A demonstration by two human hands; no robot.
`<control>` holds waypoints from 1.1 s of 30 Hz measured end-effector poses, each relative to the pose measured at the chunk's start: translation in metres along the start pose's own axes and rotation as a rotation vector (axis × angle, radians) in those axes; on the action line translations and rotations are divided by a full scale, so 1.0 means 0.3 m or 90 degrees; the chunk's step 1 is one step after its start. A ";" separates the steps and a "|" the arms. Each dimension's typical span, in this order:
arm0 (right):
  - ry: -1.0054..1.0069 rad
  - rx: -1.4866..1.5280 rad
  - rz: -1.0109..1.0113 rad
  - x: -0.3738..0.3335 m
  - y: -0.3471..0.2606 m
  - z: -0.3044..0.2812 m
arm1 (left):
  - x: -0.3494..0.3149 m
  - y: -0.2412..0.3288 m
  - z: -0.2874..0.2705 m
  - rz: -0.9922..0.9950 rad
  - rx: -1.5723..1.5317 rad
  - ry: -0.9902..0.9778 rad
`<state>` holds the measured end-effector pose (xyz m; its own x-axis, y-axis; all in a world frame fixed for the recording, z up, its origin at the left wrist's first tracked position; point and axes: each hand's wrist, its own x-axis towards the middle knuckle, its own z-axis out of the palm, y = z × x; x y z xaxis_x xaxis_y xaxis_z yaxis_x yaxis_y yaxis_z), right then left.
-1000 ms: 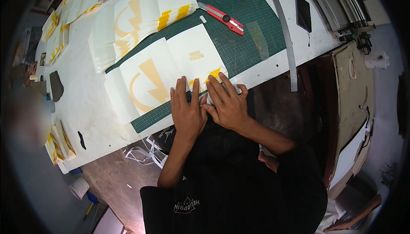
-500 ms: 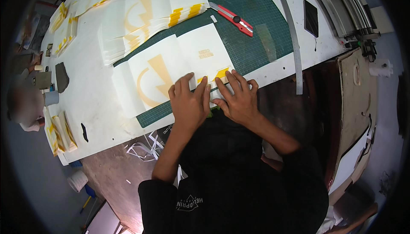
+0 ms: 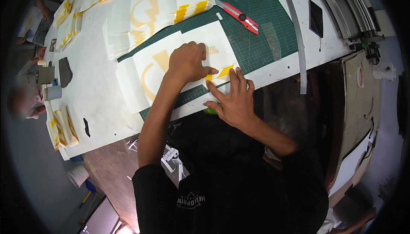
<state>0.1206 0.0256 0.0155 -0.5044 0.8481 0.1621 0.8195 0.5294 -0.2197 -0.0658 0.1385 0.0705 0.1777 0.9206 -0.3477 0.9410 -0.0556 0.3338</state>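
A white printed paper sheet (image 3: 149, 50) with creases and pale yellow-orange shapes lies on the green cutting mat (image 3: 273, 12). Its near right edge carries a narrow folded flap (image 3: 222, 75) with yellow stripes. Over the sheet's middle is my left hand (image 3: 188, 62), fingers curled in and thumb stretched toward the flap; nothing shows in its grasp. With fingers spread, my right hand (image 3: 237, 99) rests its fingertips on the flap and its thumb off the near edge. Beyond lies a stack of like printed sheets (image 3: 119, 33) with yellow-striped edges. A red utility knife (image 3: 241, 16) lies to the right of it.
A long metal ruler strip (image 3: 297, 33) crosses the table's right part, beside a black phone (image 3: 316, 18). Folded paper pieces (image 3: 64, 127) stand at the far left near a grey cup (image 3: 53, 92). A person (image 3: 30, 93) is at the left edge. Paper offcuts (image 3: 171, 159) hang below the table.
My left hand has moved up from the sheet's near edge onto its middle, its fingers curling in. My right hand has shifted slightly left and down, still on the striped flap.
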 end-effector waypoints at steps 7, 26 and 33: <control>-0.009 0.008 0.011 0.019 -0.041 -0.013 | 0.000 -0.022 0.021 0.008 -0.016 0.005; 0.125 -0.038 0.112 -0.003 0.249 -0.063 | -0.012 -0.017 0.025 0.010 -0.021 0.015; 0.119 -0.037 0.424 0.309 0.568 -0.102 | 0.009 0.002 -0.027 -0.010 -0.006 -0.050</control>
<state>0.2217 0.1937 0.0224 0.1614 0.9713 0.1745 0.9543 -0.1085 -0.2786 -0.0672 0.1441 0.0768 0.1847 0.8883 -0.4204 0.9415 -0.0372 0.3351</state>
